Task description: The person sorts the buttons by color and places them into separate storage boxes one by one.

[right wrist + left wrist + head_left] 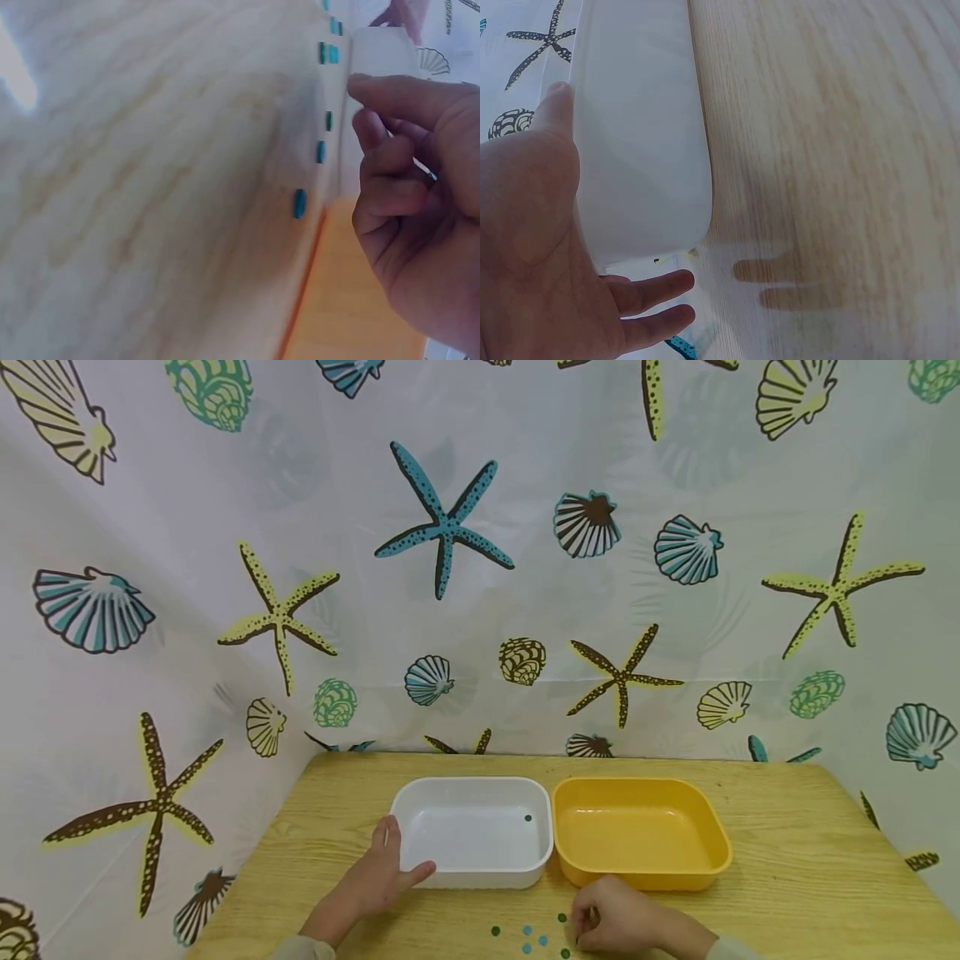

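The right hand [611, 914] has its grip curled, thumb and forefinger tips close together, low over the table [787, 843] just in front of a yellow tray [637, 882]; I cannot tell whether a small disc is pinched there; the left hand [371, 877] has its grip spread, thumb at the front rim of a white tray [480, 880] and straight fingers by its left end.

Beside the right hand, on its left, lie dark green discs [562, 917] and light blue discs [527, 930]; the head view shows three of each, the blue ones clustered in the middle and one green set apart at the left; the right wrist view shows more in a loose row; another green disc [528, 817] lies inside the white tray, near its right end.

The two trays sit side by side on the wood-patterned table; beyond hangs a pale cloth [525, 460] printed with starfish and seashells.
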A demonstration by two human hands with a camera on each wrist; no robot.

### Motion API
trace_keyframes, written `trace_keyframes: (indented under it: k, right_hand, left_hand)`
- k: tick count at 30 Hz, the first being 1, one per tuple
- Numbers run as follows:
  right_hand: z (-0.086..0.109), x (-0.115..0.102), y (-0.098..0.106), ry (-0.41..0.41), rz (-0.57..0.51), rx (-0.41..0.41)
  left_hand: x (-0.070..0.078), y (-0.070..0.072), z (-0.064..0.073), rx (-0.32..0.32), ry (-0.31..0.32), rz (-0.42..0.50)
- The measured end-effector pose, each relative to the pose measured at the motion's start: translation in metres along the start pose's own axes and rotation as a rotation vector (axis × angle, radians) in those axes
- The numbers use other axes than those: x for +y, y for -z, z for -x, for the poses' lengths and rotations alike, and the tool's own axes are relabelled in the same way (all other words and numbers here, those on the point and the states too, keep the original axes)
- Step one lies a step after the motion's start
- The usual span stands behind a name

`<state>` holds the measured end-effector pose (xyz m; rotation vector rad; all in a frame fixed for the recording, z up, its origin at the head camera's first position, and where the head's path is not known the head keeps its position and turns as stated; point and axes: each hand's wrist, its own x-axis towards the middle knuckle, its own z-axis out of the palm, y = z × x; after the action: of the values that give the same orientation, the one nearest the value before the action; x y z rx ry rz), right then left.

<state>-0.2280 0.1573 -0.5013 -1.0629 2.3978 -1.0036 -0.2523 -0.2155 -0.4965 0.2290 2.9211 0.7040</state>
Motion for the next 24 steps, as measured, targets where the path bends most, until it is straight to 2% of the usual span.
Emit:
trace_keyframes:
  k: [6,14,18,24]
  right_hand:
    - [0.003,-0.004,0.010,-0.022,-0.099,0.012]
    - [0.003,-0.009,0.019,-0.052,-0.215,0.055]
    - [0.001,-0.010,0.025,-0.072,-0.251,0.072]
    - [-0.001,-0.012,0.033,-0.059,-0.259,0.104]
  left_hand:
    - [0.002,0.001,0.001,0.012,-0.007,-0.009]
    - [0.001,0.000,0.000,-0.007,0.013,-0.009]
    - [0.000,-0.001,0.000,-0.001,0.007,-0.007]
    - [-0.001,-0.002,-0.001,0.002,0.001,-0.009]
